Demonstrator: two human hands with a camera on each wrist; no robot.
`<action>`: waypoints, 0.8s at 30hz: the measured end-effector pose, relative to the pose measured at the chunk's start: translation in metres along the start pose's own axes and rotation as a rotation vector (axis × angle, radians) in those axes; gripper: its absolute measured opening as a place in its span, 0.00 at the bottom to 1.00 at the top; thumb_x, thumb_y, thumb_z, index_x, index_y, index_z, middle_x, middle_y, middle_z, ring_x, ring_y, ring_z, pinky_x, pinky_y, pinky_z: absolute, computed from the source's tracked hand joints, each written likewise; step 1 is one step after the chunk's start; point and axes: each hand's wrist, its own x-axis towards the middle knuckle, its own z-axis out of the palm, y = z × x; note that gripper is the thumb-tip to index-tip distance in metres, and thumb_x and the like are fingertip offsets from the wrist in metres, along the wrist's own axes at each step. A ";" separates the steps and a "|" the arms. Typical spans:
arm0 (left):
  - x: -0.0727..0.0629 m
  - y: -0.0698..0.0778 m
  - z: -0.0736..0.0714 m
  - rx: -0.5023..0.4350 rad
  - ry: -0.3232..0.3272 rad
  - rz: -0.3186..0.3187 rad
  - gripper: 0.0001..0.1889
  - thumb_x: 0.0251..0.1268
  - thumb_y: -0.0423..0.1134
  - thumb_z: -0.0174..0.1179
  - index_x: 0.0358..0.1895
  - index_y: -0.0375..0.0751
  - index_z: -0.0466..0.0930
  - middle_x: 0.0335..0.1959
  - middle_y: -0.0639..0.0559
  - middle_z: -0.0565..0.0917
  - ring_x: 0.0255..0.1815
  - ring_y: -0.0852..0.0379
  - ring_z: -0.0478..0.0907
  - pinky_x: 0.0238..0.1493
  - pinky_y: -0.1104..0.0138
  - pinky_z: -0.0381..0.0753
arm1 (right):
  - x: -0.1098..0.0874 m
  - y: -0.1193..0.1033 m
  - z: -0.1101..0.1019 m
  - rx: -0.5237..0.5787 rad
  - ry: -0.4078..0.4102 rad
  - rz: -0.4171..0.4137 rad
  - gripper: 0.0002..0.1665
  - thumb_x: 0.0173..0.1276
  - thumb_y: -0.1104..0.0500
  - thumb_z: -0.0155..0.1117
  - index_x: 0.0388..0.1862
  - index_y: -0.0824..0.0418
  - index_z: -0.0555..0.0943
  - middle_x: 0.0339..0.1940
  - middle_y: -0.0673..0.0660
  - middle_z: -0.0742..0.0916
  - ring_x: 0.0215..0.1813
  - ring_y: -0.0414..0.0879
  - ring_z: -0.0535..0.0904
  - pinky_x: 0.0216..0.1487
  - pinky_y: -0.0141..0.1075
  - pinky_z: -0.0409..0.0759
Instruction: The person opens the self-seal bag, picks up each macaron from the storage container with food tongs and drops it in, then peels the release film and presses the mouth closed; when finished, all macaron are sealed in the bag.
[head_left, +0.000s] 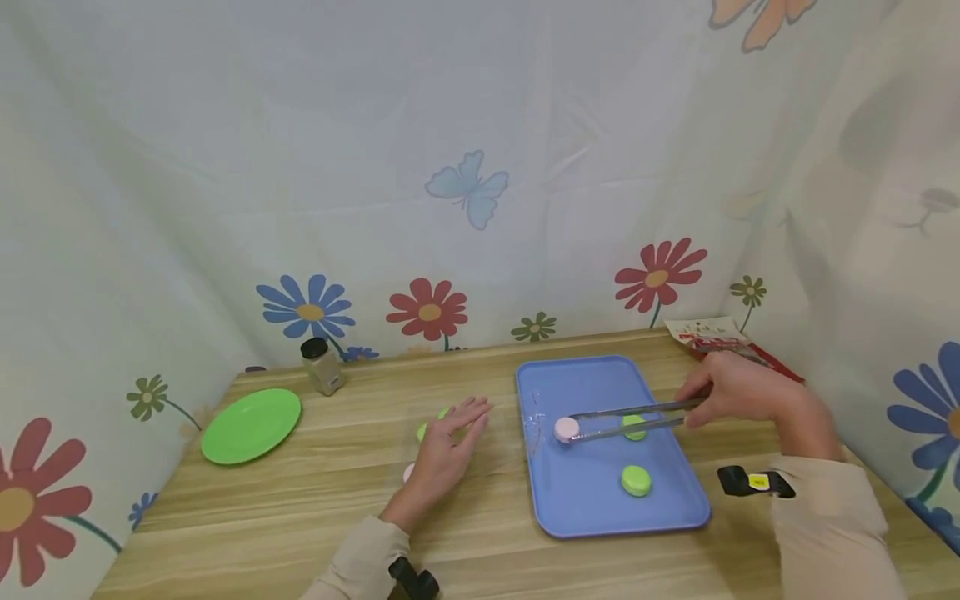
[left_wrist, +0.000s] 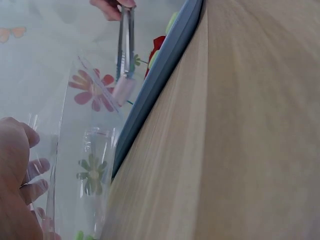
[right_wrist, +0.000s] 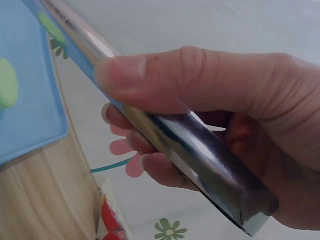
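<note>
My right hand [head_left: 738, 392] grips silver metal tongs [right_wrist: 215, 160]; I'd squeeze the round pale-pink macaron [head_left: 566, 430] gently. Whether my left hand [head_left: 444, 454] grips anything, I cannot tell.

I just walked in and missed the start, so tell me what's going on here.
A person's right hand holds metal tongs that grip a pale pink cookie over the blue tray, where two green cookies lie. Their left hand is at a clear plastic bag; another green cookie and another pink cookie show there, partly hidden by that hand. I can't tell whether those are inside the bag. A green plate lies farther left.
</note>
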 end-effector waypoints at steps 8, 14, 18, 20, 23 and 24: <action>0.001 -0.001 0.001 0.010 0.003 0.009 0.14 0.76 0.41 0.57 0.57 0.41 0.85 0.61 0.44 0.80 0.69 0.47 0.71 0.73 0.45 0.60 | 0.004 -0.023 -0.001 0.003 0.050 -0.145 0.19 0.57 0.52 0.79 0.45 0.60 0.90 0.30 0.43 0.85 0.30 0.41 0.78 0.28 0.31 0.80; 0.001 -0.002 0.000 0.016 -0.008 0.025 0.14 0.76 0.38 0.57 0.57 0.39 0.84 0.61 0.39 0.80 0.69 0.46 0.71 0.72 0.42 0.59 | 0.041 -0.054 0.030 -0.087 0.003 -0.201 0.18 0.59 0.54 0.78 0.47 0.61 0.89 0.30 0.43 0.82 0.32 0.40 0.74 0.31 0.31 0.78; 0.000 -0.002 0.000 0.009 -0.019 0.046 0.14 0.75 0.36 0.57 0.57 0.37 0.84 0.61 0.37 0.79 0.69 0.45 0.70 0.72 0.42 0.59 | 0.067 -0.072 0.057 -0.181 -0.014 -0.251 0.17 0.60 0.57 0.77 0.47 0.61 0.89 0.29 0.44 0.81 0.32 0.40 0.72 0.31 0.32 0.75; 0.000 -0.001 -0.001 0.003 -0.025 0.058 0.14 0.75 0.36 0.57 0.57 0.36 0.84 0.61 0.37 0.79 0.69 0.45 0.70 0.72 0.42 0.59 | 0.075 -0.078 0.069 -0.211 -0.006 -0.267 0.18 0.60 0.57 0.77 0.48 0.63 0.89 0.30 0.47 0.82 0.32 0.40 0.72 0.32 0.32 0.75; 0.000 0.000 -0.001 0.001 -0.030 0.070 0.14 0.75 0.36 0.58 0.58 0.37 0.84 0.61 0.39 0.79 0.69 0.45 0.71 0.72 0.42 0.59 | 0.081 -0.087 0.083 -0.242 0.015 -0.288 0.19 0.60 0.58 0.77 0.49 0.64 0.88 0.34 0.52 0.84 0.33 0.41 0.74 0.34 0.33 0.76; 0.000 0.000 0.000 0.005 -0.029 0.076 0.14 0.75 0.36 0.57 0.58 0.37 0.83 0.62 0.40 0.80 0.69 0.45 0.71 0.71 0.41 0.60 | 0.082 -0.089 0.086 -0.249 0.024 -0.295 0.19 0.60 0.58 0.77 0.49 0.64 0.88 0.34 0.53 0.84 0.34 0.42 0.74 0.34 0.33 0.77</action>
